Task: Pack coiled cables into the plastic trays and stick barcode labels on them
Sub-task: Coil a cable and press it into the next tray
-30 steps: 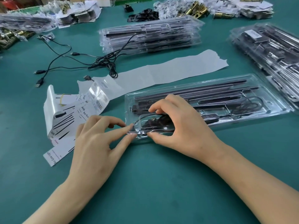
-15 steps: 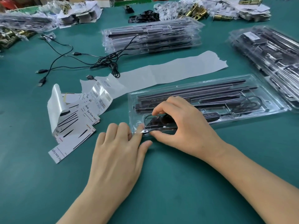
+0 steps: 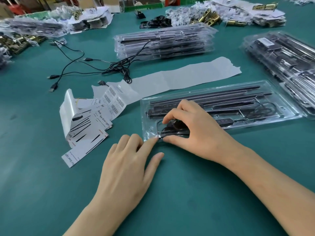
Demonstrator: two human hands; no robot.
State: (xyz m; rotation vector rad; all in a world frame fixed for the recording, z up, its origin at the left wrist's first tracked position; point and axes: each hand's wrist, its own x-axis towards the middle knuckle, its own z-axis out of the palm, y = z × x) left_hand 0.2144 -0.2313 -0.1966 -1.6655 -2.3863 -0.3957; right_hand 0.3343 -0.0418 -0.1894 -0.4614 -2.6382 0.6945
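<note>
Here, coiled cable beneath right fingers.

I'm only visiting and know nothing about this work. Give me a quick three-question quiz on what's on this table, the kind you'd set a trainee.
1. True or false: the right hand grips the coiled cable at the left end of the clear tray.
2. Where are the barcode labels? A: stuck on that tray. B: on a sheet left of the tray. C: under the right hand.
3. Fill in: the left hand lies flat on the table, fingertips touching the tray's near-___ corner.

Key: 1 true; 2 B; 3 left.
</note>
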